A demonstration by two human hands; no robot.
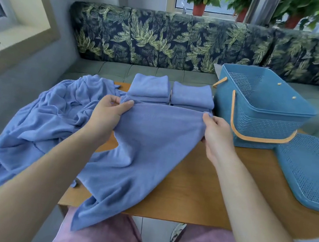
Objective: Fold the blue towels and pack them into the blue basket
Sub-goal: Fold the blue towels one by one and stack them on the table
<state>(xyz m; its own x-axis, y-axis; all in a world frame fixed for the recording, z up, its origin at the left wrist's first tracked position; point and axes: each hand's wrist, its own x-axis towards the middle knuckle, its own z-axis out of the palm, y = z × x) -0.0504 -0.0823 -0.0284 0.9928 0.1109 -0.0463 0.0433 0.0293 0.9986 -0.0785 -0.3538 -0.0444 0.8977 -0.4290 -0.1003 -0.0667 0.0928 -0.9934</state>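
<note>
Two hands pinch the far edge of one blue towel (151, 140), left hand (108, 113) and right hand (214, 134) at its corners. Folded stacks (151, 87), apparently two, lie just beyond the grip; the blue basket (267, 123) stands right of it.

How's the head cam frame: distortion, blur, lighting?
Head view: strong wide-angle bowing, the wooden table edge and leaf-print sofa back curve; soft even daylight, no glare or hard shadows; the held blue towel is sharp in the centre, while the blue perforated plastic basket and the frame corners look smeared.

Folded towels (151, 87) partly behind held towel (151, 140)
</note>
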